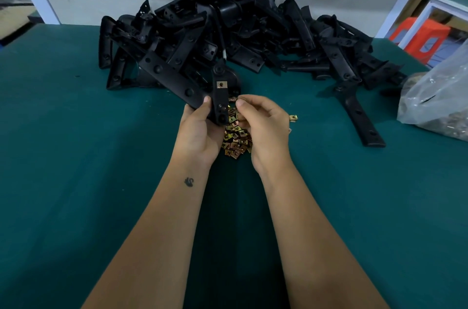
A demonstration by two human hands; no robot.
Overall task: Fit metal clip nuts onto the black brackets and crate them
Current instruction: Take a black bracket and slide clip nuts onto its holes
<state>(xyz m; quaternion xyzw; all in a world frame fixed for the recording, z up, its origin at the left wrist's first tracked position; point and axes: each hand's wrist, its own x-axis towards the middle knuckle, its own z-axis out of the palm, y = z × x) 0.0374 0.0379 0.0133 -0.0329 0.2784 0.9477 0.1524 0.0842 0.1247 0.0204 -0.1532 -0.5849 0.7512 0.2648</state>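
- Black bracket (219,102) gripped upright in left hand (200,129), thumb on its near-left edge, fingers curled behind.
- One nut (221,84) seated on bracket face, above the grip; lower holes, beside the thumb, bare.
- Right hand (263,126) just right of bracket, fingers curled and pinched at the tips; loose nut between them likely, but too small to confirm.
- Nut heap (235,137) on green mat (76,156) directly under both hands; one stray nut (293,118) right of the right hand.
- Bracket pile (228,30) beyond the grip, untouched; no crate in view.
- Risk: nut started crooked on bracket edge, jamming or springing off into the heap.
- Risk: loose left grip letting bracket twist under push force; cause, hold near the low end only.
- Risk: dropped nut lost among the heap, or a hole skipped before crating.
- Risk: pinched fingertip on sharp clip edge.
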